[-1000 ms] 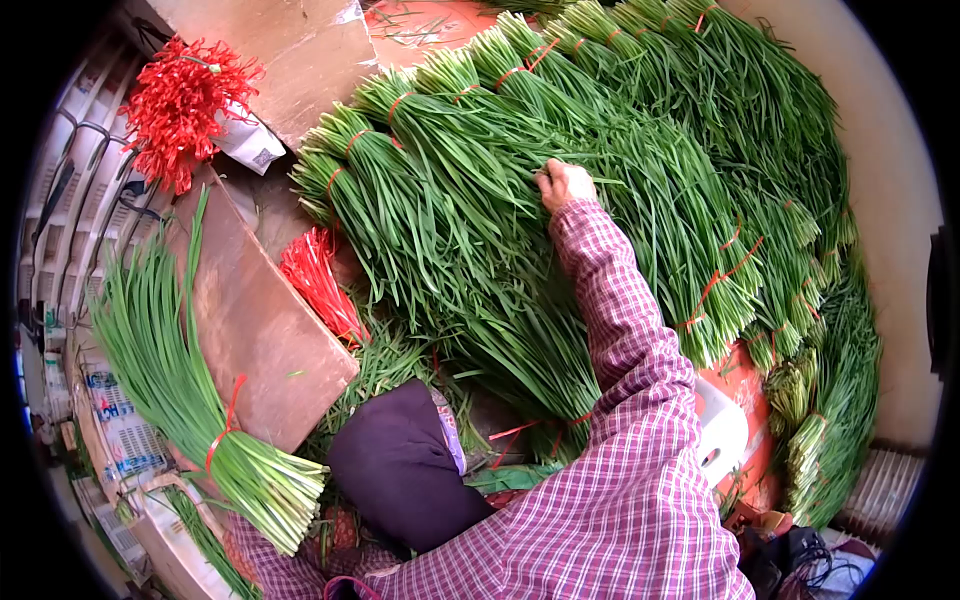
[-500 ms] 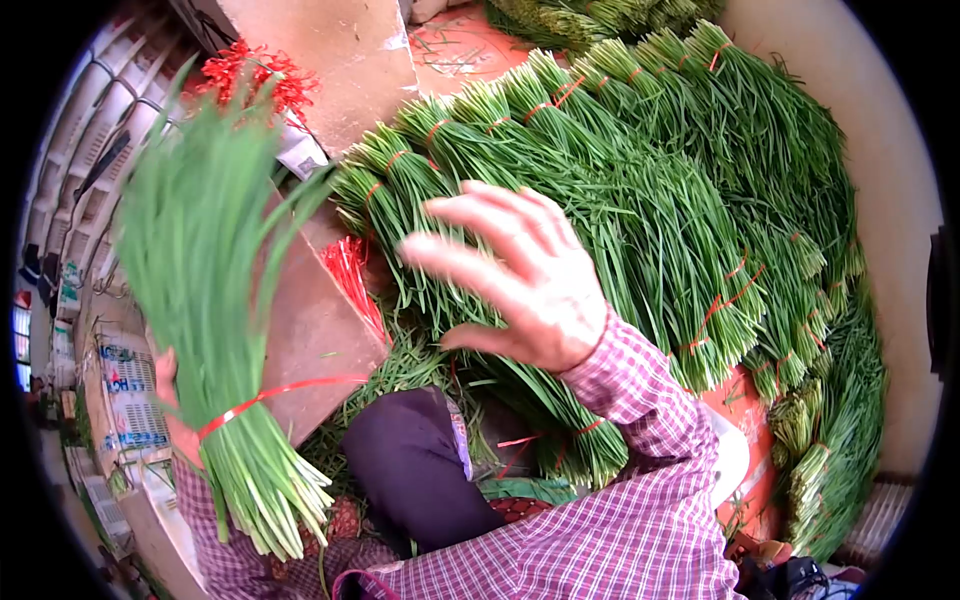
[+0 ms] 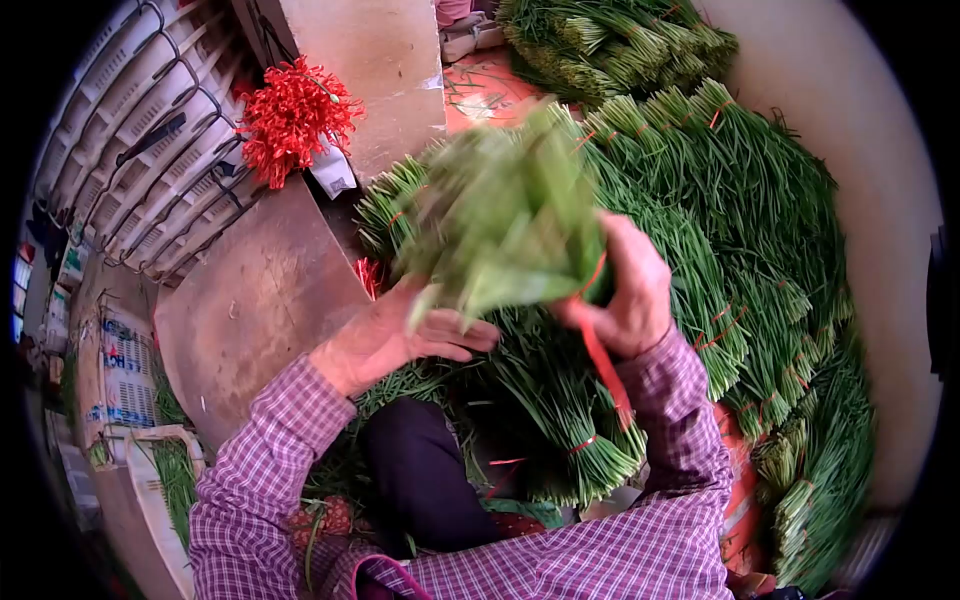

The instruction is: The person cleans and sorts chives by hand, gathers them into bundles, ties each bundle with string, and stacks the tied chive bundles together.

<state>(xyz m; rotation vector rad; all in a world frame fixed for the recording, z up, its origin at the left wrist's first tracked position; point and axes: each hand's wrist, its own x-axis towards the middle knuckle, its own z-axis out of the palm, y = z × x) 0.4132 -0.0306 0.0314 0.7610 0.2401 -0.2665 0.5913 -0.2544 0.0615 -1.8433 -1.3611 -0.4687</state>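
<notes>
A bundle of garlic chives (image 3: 510, 205), smeared by motion, is up in front of me above the stacked bundles. My right hand (image 3: 635, 290) grips it at its right side, where a red tie (image 3: 604, 365) trails down from the hand. My left hand (image 3: 395, 335) is at the lower left of the bundle, its fingers stretched out and nothing gripped in them. Whether those fingertips touch the leaves I cannot tell. Under both hands lies another tied bundle (image 3: 570, 420), its cut stems towards me.
Tied chive bundles (image 3: 740, 200) are stacked across the right side, with more piled at the back (image 3: 620, 45). A brown board (image 3: 260, 300) stands at my left. Red ties (image 3: 295, 120) hang in a bunch beyond it. White crates (image 3: 150, 130) line the far left.
The chive bundle has gone from my left side to the middle and turned. It is now in my right hand; my left hand has let go and opened.
</notes>
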